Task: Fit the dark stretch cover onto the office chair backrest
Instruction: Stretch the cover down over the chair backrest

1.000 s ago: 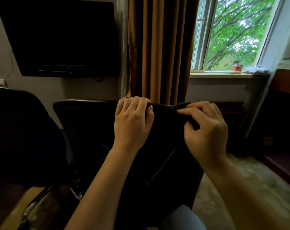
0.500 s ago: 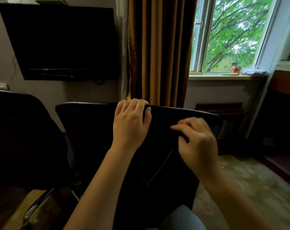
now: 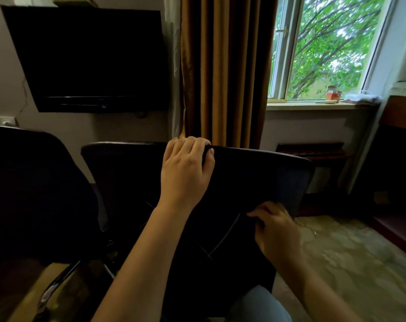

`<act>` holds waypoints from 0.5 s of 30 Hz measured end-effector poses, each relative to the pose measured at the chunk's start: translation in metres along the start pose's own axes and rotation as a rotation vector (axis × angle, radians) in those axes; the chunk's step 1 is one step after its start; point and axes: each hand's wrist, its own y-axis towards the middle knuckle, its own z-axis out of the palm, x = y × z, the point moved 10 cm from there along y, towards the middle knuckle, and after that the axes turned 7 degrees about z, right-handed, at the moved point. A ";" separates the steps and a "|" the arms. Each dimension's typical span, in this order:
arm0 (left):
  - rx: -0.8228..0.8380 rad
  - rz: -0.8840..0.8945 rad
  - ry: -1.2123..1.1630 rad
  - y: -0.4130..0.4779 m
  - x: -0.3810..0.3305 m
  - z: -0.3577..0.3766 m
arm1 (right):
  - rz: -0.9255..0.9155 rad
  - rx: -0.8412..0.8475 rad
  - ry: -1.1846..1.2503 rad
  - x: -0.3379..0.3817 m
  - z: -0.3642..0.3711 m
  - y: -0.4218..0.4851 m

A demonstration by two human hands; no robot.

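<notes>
Pins the dark stretch cover [image 3: 255, 180] to the top edge of the backrest [image 3: 123, 177] with the left grip [image 3: 185, 173], fingers curled over the rim and thumb on the near face, probably to keep the hem from slipping off as the fabric stretches. Pinches the cover lower down on the right side with the right grip [image 3: 276, 231], clamped on a fold, likely to draw it downward. Lies over the right part of the backrest; too dark to tell whether over the left corner as well. Stands just beside a second dark chair [image 3: 34, 194] on the left.
</notes>
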 end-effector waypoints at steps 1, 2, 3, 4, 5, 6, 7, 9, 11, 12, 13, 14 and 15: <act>-0.001 0.001 0.000 -0.001 0.001 0.000 | -0.005 -0.005 0.016 0.003 -0.004 0.003; -0.003 0.000 -0.002 0.000 0.002 0.000 | -0.013 -0.028 0.039 0.009 -0.013 0.007; -0.004 -0.001 -0.003 0.000 0.002 0.000 | -0.027 -0.061 0.059 0.018 -0.025 0.014; -0.006 -0.002 -0.003 0.000 0.002 0.001 | -0.047 -0.097 0.077 0.027 -0.038 0.021; -0.008 -0.003 -0.001 0.000 0.002 0.001 | -0.068 -0.138 0.099 0.035 -0.052 0.029; -0.011 -0.004 0.002 0.000 0.001 0.001 | -0.084 -0.186 0.124 0.044 -0.068 0.037; -0.015 -0.005 0.003 0.000 0.001 0.001 | -0.096 -0.236 0.144 0.051 -0.083 0.044; -0.021 -0.008 -0.002 -0.001 0.000 0.002 | -0.122 -0.324 0.153 0.060 -0.105 0.056; -0.028 -0.009 -0.001 -0.001 0.001 0.002 | -0.134 -0.368 0.135 0.060 -0.110 0.061; -0.032 -0.007 0.001 -0.001 0.001 0.001 | -0.127 -0.366 0.127 0.057 -0.106 0.060; -0.035 -0.003 0.001 -0.001 0.001 0.001 | -0.116 -0.353 0.116 0.050 -0.099 0.057; -0.034 -0.002 0.002 -0.001 0.001 0.001 | -0.107 -0.331 0.105 0.043 -0.088 0.052; -0.031 -0.004 0.004 0.000 0.002 0.002 | -0.101 -0.301 0.094 0.035 -0.075 0.044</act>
